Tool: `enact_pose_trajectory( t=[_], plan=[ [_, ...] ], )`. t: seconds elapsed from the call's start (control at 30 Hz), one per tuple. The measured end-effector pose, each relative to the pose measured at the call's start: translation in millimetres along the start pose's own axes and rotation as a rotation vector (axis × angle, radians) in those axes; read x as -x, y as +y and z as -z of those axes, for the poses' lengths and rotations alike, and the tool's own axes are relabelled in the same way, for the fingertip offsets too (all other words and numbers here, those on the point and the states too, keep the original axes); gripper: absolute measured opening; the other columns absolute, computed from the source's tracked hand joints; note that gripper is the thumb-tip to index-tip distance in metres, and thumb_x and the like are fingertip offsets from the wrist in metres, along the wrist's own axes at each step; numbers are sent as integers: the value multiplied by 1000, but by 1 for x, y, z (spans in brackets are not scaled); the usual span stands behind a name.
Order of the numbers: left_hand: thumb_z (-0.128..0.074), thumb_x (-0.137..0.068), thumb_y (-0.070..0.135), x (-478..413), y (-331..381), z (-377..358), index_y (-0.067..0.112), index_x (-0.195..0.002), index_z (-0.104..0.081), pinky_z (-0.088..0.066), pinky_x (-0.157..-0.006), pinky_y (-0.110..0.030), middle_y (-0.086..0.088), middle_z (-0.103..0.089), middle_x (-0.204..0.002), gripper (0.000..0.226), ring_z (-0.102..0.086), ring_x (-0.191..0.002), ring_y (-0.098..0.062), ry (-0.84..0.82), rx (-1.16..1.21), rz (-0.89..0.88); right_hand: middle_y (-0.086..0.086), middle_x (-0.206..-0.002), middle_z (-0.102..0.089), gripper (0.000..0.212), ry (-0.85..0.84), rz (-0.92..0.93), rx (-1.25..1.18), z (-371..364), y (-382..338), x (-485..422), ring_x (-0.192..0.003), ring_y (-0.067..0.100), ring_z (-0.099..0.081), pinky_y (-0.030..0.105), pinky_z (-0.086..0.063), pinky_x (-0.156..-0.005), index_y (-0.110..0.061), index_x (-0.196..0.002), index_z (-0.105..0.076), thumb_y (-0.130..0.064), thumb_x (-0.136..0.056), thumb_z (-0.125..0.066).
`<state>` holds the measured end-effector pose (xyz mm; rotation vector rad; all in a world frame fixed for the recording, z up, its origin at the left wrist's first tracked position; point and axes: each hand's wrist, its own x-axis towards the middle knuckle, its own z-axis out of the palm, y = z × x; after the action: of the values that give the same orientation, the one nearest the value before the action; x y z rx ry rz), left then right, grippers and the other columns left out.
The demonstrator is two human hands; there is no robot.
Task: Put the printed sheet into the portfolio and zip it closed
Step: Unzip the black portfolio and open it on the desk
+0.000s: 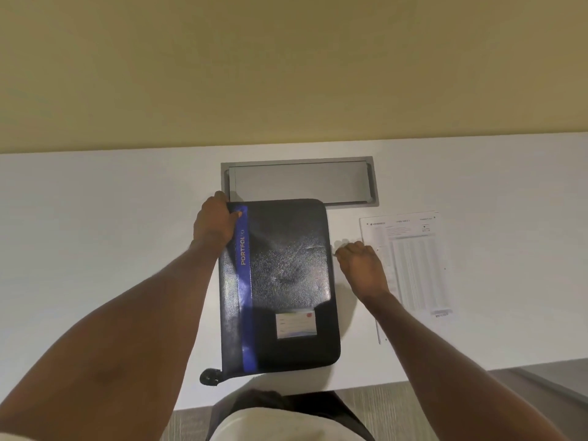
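Single head-worn wide-angle view. Looks steeply down and forward over white desk (95, 249), near enough to fill lower frame with both forearms; yellow wall (286, 65) fills upper third. No second view overlapping.

Two bare arms reach forward, one hand at each side of the portfolio (280, 281).

The left hand (214, 222) grips the portfolio's far left corner, its fingers curled over the top edge and its thumb pressed on the blue stripe; the forearm runs diagonally in from the lower left, alongside the portfolio's left edge. The right hand (361, 265) sits just off the portfolio's right edge, about halfway along it, fingers bunched in a pinch at the edge; whether it holds anything cannot be told. Its forearm comes in from the lower right, wrist bent slightly inward toward the portfolio.
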<state>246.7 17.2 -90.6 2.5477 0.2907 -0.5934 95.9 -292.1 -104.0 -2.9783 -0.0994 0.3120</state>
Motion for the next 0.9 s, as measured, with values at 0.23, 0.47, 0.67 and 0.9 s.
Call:
enact_pose_trajectory(
  t=[0.23, 0.47, 0.67, 0.9],
  plan=[
    [-65, -96, 33, 76, 10, -30, 10, -145, -45, -50, -99, -51, -18, -51, -138, 59, -52, -124, -40, 49, -186, -304, 11, -87, -74, 20, 0, -132, -146, 17, -14, -4, -82, 32, -66, 33, -47, -70, -8, -93, -73, 6, -84, -65],
    [-51, -91, 69, 205, -6, -108, 19, -164, -3, 2, -127, -54, -6, 14, -171, 101, 14, -158, -25, -244, -395, -687, 10, -90, -71, 18, -33, -112, -96, 21, -17, -1, -87, 30, -64, 34, -47, -77, -11, -94, -71, 1, -90, -57],
    [-59, -78, 82, 247, -19, -136, 18, -161, 19, 7, -122, -65, -8, 32, -166, 131, 34, -151, -30, -369, -583, -601, 10, -90, -70, 20, -27, -125, -69, 22, -18, 0, -88, 30, -64, 36, -45, -80, -11, -98, -73, 0, -93, -57],
    [-70, -84, 64, 251, -15, -142, 17, -161, 18, 0, -120, -71, -8, 27, -168, 125, 29, -152, -34, -363, -645, -512, 8, -90, -72, 23, 3, -147, -63, 17, -19, 10, -85, 28, -64, 33, -39, -74, -16, -96, -74, -4, -97, -55]
  ],
)
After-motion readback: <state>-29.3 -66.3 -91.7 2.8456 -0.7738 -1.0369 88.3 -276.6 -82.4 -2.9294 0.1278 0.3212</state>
